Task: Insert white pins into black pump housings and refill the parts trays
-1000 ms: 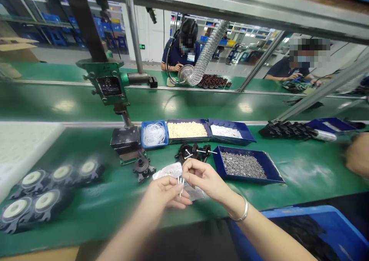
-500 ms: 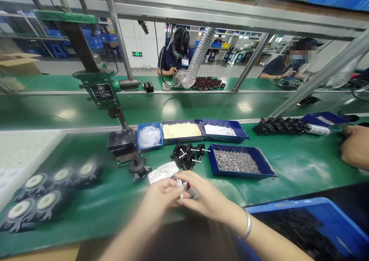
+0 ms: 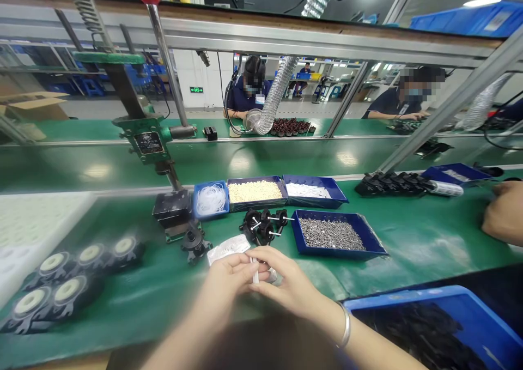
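Observation:
My left hand (image 3: 231,276) and my right hand (image 3: 281,274) meet low in the middle of the view, fingers closed around a small white strip (image 3: 255,272). The strip stands roughly upright between the fingertips of both hands. Just behind them lies a clear plastic bag (image 3: 229,247) on the green table (image 3: 155,288). Beyond it sit several black parts with white pins (image 3: 265,225). To the right of these is a blue tray of metal pins (image 3: 333,234). Whatever else the palms may hold is hidden.
Blue trays hold clear rings (image 3: 210,200), cream pieces (image 3: 255,191) and white strips (image 3: 308,190). A green press (image 3: 149,141) stands at left, near black parts with cream discs (image 3: 69,288). A blue bin (image 3: 441,293) is at lower right. Another person's hand (image 3: 504,212) shows at the right edge.
The view has tilted up a little, so the shelf and a red knob show more. Both hands keep hold of the white strip. Across the table, the seated person's head and hands have shifted slightly.

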Available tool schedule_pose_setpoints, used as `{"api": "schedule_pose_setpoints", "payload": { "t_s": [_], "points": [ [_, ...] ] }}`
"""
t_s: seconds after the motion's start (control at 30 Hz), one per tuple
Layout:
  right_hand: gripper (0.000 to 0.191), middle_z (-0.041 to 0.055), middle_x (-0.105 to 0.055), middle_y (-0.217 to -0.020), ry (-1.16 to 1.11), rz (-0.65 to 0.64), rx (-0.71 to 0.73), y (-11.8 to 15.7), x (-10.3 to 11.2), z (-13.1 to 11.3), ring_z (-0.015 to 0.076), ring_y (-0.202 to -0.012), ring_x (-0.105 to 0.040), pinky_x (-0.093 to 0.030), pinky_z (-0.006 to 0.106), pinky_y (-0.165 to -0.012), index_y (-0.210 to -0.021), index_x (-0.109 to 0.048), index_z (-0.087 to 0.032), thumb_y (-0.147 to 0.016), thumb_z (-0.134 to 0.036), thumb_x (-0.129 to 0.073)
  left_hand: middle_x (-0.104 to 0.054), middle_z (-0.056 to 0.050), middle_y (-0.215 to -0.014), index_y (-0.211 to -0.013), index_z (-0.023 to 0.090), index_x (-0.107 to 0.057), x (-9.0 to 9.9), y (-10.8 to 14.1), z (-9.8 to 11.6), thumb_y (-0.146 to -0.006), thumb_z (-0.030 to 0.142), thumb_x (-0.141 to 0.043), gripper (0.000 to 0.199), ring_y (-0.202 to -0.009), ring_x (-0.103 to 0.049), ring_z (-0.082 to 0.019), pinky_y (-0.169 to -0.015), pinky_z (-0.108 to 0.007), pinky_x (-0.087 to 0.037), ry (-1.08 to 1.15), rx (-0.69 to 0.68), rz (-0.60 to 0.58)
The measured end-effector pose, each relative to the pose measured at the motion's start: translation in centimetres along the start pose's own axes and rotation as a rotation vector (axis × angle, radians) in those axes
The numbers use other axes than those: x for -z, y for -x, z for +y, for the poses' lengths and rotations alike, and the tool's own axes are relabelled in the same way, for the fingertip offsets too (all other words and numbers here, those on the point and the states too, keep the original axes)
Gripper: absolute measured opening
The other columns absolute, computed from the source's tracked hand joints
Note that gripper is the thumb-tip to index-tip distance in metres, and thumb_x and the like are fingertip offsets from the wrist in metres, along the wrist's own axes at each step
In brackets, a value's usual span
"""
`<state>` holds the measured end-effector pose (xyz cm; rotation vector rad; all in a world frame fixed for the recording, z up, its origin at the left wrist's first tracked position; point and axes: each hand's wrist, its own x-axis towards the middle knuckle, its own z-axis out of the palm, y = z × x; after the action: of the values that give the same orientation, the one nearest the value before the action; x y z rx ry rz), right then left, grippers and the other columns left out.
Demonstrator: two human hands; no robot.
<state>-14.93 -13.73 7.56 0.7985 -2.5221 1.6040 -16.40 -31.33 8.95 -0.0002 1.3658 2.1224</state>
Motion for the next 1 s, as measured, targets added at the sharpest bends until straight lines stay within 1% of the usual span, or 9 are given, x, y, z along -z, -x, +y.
{"api": "schedule_pose_setpoints", "payload": {
  "t_s": [0.17, 0.23, 0.3, 0.37, 0.43, 0.63, 0.77, 0.87, 1.0],
  "points": [
    [0.048, 0.0085, -0.060, -0.127, -0.034, -0.005, 0.000, -0.1, 0.0, -0.1, 0.0222, -0.118, -0.055, -0.046, 0.038, -0.102, -0.130, -0.058, -0.026, -0.084, -0.029, -0.073, -0.075, -0.017, -0.099, -0.103, 0.007, -0.069, 0.1, -0.2, 0.2, -0.076, 0.035, -0.079, 0.040, -0.098, -0.071, -0.028, -0.088, -0.036, -0.057, -0.038, 0.023, -0.023],
    [0.056, 0.0103, -0.058, -0.130, -0.065, 0.008, -0.050, 0.0, -0.1, -0.1, 0.0235, -0.118, -0.056, -0.048, 0.039, -0.101, -0.134, -0.053, -0.025, -0.082, -0.032, -0.074, -0.075, -0.017, -0.099, -0.102, 0.008, -0.069, 0.0, -0.2, 0.3, -0.075, 0.034, -0.080, 0.039, -0.096, -0.072, -0.027, -0.087, -0.036, -0.057, -0.032, 0.026, -0.014],
    [0.064, 0.0117, -0.057, -0.130, -0.103, 0.025, -0.126, 0.1, -0.2, -0.1, 0.0228, -0.113, -0.059, -0.051, 0.037, -0.096, -0.137, -0.048, -0.023, -0.080, -0.033, -0.076, -0.075, -0.016, -0.098, -0.098, 0.009, -0.068, -0.1, -0.3, 0.3, -0.074, 0.034, -0.080, 0.036, -0.093, -0.072, -0.027, -0.086, -0.035, -0.058, -0.025, 0.024, 0.008],
    [0.060, 0.0106, -0.060, -0.124, -0.121, 0.031, -0.161, 0.1, -0.1, -0.1, 0.0205, -0.104, -0.062, -0.053, 0.035, -0.091, -0.132, -0.048, -0.021, -0.080, -0.033, -0.076, -0.076, -0.016, -0.097, -0.094, 0.010, -0.067, -0.2, -0.3, 0.3, -0.075, 0.034, -0.080, 0.034, -0.093, -0.073, -0.027, -0.085, -0.034, -0.058, -0.015, 0.020, 0.016],
    [0.050, 0.0078, -0.062, -0.116, -0.102, 0.025, -0.142, 0.1, -0.1, -0.2, 0.0189, -0.100, -0.062, -0.052, 0.033, -0.091, -0.125, -0.053, -0.021, -0.081, -0.031, -0.075, -0.076, -0.015, -0.096, -0.090, 0.011, -0.065, -0.3, -0.3, 0.3, -0.076, 0.034, -0.079, 0.031, -0.094, -0.072, -0.027, -0.084, -0.034, -0.058, 0.001, 0.018, 0.015],
    [0.041, 0.0061, -0.061, -0.115, -0.070, 0.054, -0.066, 0.1, 0.1, 0.4, 0.0189, -0.104, -0.060, -0.050, 0.031, -0.091, -0.119, -0.057, -0.023, -0.082, -0.030, -0.073, -0.076, -0.016, -0.096, -0.083, 0.012, -0.060, -0.4, -0.3, 0.2, -0.074, 0.032, -0.080, 0.030, -0.096, -0.072, -0.028, -0.081, -0.033, -0.058, 0.032, 0.039, 0.016],
    [0.041, 0.0073, -0.061, -0.115, -0.122, 0.066, -0.087, 0.1, -0.1, 0.9, 0.0190, -0.103, -0.060, -0.051, 0.032, -0.090, -0.119, -0.057, -0.022, -0.083, -0.033, -0.073, -0.076, -0.016, -0.095, -0.082, 0.012, -0.061, -0.4, -0.4, 0.4, -0.070, 0.030, -0.084, 0.032, -0.096, -0.072, -0.027, -0.082, -0.032, -0.058, 0.049, 0.047, 0.027],
    [0.045, 0.0063, -0.061, -0.114, -0.173, 0.037, -0.125, 0.0, -0.1, 0.9, 0.0185, -0.101, -0.061, -0.052, 0.031, -0.088, -0.120, -0.057, -0.023, -0.081, -0.033, -0.075, -0.076, -0.017, -0.094, -0.083, 0.011, -0.062, -0.4, -0.4, 0.5, -0.068, 0.030, -0.085, 0.034, -0.094, -0.072, -0.028, -0.081, -0.033, -0.059, 0.047, 0.050, 0.041],
    [0.053, 0.0051, -0.061, -0.115, -0.346, -0.020, -0.212, 0.1, 0.0, 1.2, 0.0176, -0.101, -0.062, -0.053, 0.030, -0.088, -0.124, -0.053, -0.024, -0.078, -0.030, -0.078, -0.076, -0.018, -0.094, -0.087, 0.009, -0.063, -0.5, -0.5, 0.6, -0.068, 0.029, -0.084, 0.034, -0.093, -0.073, -0.029, -0.080, -0.034, -0.059, 0.024, 0.057, 0.056]
  ]
}}
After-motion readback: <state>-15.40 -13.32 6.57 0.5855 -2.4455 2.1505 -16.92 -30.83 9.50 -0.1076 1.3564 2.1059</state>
